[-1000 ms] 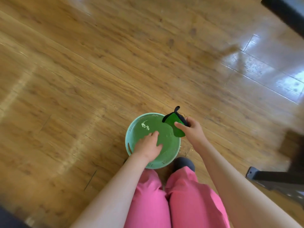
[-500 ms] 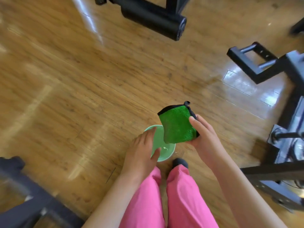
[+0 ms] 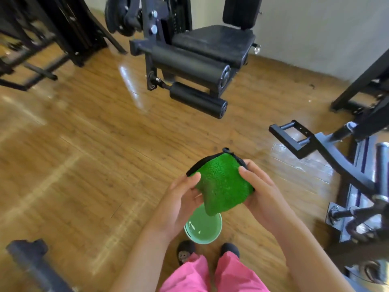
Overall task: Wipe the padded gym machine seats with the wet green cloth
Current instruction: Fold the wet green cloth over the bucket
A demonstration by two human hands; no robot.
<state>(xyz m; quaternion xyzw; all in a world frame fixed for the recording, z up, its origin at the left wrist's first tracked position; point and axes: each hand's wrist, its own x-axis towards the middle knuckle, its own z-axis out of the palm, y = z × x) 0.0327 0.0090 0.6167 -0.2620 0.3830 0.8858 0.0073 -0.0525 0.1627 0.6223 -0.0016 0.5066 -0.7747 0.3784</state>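
- Left hand (image 3: 181, 199): fingers curled, thumb tip on the left edge of the cloth, which it pinches.
- Bowl (image 3: 204, 232): pale green, on the wooden floor (image 3: 84, 165) just ahead of the feet, partly covered in view by the cloth's lower corner.
- Seat (image 3: 212, 42): black, padded, at the far side, with rollers (image 3: 197, 100) in front.
- Cloth (image 3: 223, 186): green, black-edged, folded, held between both hands above the bowl, well apart from the seat.
- Right hand (image 3: 259, 192): thumb on top, fingers curled behind; it grips the cloth's right side.
- Frame (image 3: 328, 152): dark metal, at right.
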